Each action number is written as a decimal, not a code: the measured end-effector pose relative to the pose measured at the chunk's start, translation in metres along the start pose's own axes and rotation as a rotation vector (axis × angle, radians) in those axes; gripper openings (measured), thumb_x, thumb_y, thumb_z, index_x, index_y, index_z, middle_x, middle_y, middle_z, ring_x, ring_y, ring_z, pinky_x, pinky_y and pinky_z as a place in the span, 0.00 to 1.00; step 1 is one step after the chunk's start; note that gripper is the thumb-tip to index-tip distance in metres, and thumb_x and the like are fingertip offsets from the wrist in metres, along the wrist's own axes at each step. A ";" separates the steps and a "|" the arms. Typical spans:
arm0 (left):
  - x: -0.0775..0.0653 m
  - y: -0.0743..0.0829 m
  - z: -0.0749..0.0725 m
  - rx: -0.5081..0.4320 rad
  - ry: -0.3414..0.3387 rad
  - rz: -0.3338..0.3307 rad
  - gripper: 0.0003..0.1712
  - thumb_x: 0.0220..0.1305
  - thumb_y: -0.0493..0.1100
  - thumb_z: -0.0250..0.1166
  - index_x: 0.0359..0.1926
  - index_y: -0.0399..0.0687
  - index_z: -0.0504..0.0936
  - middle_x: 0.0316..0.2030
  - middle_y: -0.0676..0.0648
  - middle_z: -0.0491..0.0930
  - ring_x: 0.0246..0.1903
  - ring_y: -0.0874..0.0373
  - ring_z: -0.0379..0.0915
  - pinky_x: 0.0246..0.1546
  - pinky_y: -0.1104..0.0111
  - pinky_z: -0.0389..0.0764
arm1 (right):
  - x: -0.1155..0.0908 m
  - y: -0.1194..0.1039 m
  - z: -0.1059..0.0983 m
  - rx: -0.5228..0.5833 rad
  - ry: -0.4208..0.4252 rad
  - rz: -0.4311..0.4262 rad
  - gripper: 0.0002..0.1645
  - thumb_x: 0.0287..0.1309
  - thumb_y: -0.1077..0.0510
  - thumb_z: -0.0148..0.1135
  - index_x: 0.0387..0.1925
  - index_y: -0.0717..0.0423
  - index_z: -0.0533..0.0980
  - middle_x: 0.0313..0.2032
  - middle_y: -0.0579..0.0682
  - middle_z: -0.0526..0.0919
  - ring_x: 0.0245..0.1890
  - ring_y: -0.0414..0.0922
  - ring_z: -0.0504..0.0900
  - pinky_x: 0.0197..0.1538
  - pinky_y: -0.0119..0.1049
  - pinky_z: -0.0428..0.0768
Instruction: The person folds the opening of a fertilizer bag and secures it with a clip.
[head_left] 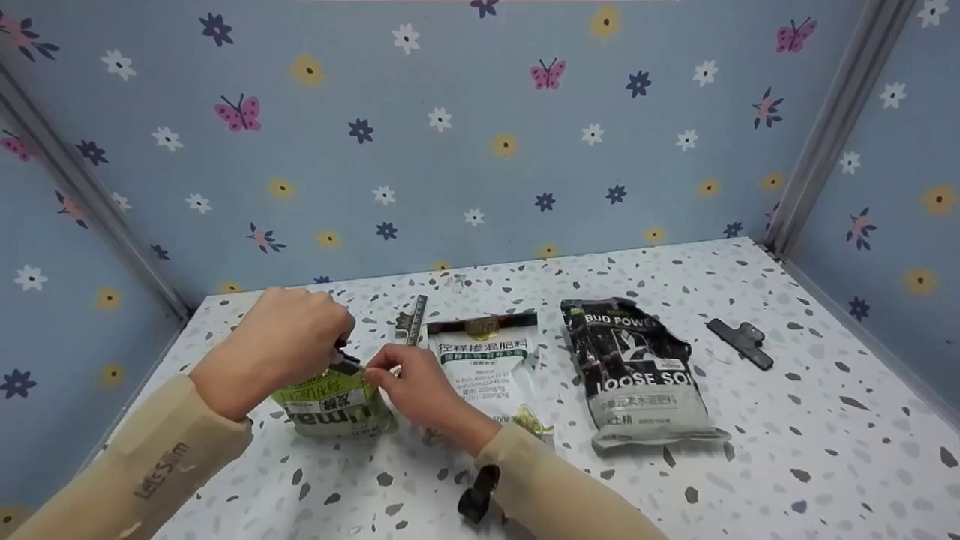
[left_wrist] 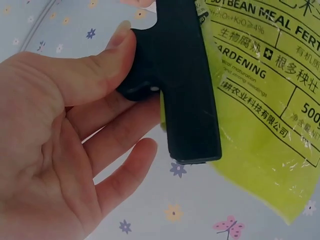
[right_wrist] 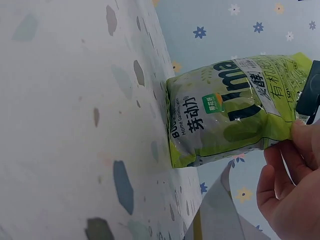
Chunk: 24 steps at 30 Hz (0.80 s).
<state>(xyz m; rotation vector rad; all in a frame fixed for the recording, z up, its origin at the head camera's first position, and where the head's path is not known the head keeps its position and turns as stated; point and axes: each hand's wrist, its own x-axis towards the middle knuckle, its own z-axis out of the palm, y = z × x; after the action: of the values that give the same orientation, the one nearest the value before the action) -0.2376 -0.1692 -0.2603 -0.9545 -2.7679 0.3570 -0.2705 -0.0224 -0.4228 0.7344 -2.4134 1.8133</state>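
Observation:
A green-and-grey fertilizer bag (head_left: 334, 416) stands on the table, in front of both hands. My left hand (head_left: 289, 349) holds a black bag clip (left_wrist: 187, 85) at the bag's top edge. In the left wrist view the thumb presses the clip's handle, with fingers behind it, and the clip's bar overlaps the green plastic. My right hand (head_left: 416, 386) pinches the top corner of the same bag between thumb and fingers, close beside the clip. The right wrist view shows the bag's printed front (right_wrist: 225, 107) and the pinching fingers (right_wrist: 300, 165).
Right of the hands lies a white fertilizer bag (head_left: 484, 375), partly behind the right forearm. Farther right is a black-and-grey bag (head_left: 637, 367), then another black clip (head_left: 739, 343). A dark clip (head_left: 411, 322) lies behind the right hand. Flowered panels (head_left: 480, 135) wall the table's back and sides.

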 end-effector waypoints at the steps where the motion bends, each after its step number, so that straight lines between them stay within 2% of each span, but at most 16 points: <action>1: 0.001 0.001 0.000 0.006 0.005 0.002 0.14 0.49 0.35 0.76 0.18 0.53 0.79 0.14 0.55 0.71 0.15 0.58 0.64 0.15 0.60 0.71 | 0.000 0.000 0.000 0.002 0.003 0.003 0.03 0.65 0.59 0.65 0.33 0.52 0.82 0.30 0.36 0.82 0.30 0.39 0.81 0.33 0.30 0.77; 4: 0.002 0.002 0.001 0.014 0.011 0.000 0.15 0.49 0.30 0.72 0.17 0.52 0.77 0.13 0.55 0.69 0.14 0.57 0.62 0.14 0.61 0.70 | 0.001 -0.001 -0.002 -0.002 0.007 -0.004 0.04 0.65 0.60 0.65 0.33 0.52 0.81 0.30 0.36 0.83 0.30 0.40 0.81 0.34 0.30 0.77; 10: 0.003 0.005 0.001 0.010 0.014 -0.006 0.17 0.48 0.29 0.71 0.16 0.52 0.75 0.12 0.54 0.66 0.14 0.58 0.60 0.14 0.63 0.68 | 0.000 -0.001 -0.001 -0.013 0.016 -0.030 0.04 0.65 0.60 0.64 0.32 0.53 0.81 0.30 0.38 0.83 0.30 0.36 0.78 0.35 0.29 0.76; 16: 0.004 0.009 0.002 0.002 0.010 -0.013 0.20 0.47 0.26 0.65 0.14 0.53 0.70 0.11 0.54 0.63 0.14 0.59 0.56 0.13 0.64 0.63 | 0.000 0.000 -0.001 -0.023 0.006 -0.008 0.05 0.66 0.59 0.63 0.32 0.51 0.81 0.30 0.36 0.82 0.30 0.37 0.78 0.34 0.30 0.75; 21: 0.004 0.009 -0.001 -0.002 -0.070 -0.034 0.15 0.52 0.30 0.67 0.18 0.51 0.74 0.14 0.54 0.67 0.14 0.57 0.61 0.14 0.63 0.67 | 0.000 0.000 -0.002 -0.032 -0.004 -0.013 0.05 0.67 0.58 0.63 0.33 0.51 0.82 0.31 0.37 0.82 0.33 0.40 0.80 0.35 0.30 0.75; 24: 0.003 0.006 -0.002 -0.033 -0.128 -0.056 0.10 0.55 0.33 0.68 0.24 0.50 0.78 0.17 0.53 0.72 0.17 0.56 0.65 0.18 0.61 0.71 | 0.000 -0.001 -0.002 -0.020 0.000 -0.009 0.05 0.67 0.59 0.64 0.33 0.51 0.82 0.31 0.37 0.82 0.33 0.38 0.80 0.36 0.30 0.76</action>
<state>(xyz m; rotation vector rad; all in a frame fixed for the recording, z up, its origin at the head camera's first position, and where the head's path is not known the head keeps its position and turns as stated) -0.2355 -0.1624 -0.2600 -0.8885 -2.9177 0.3773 -0.2707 -0.0209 -0.4213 0.7429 -2.4205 1.7835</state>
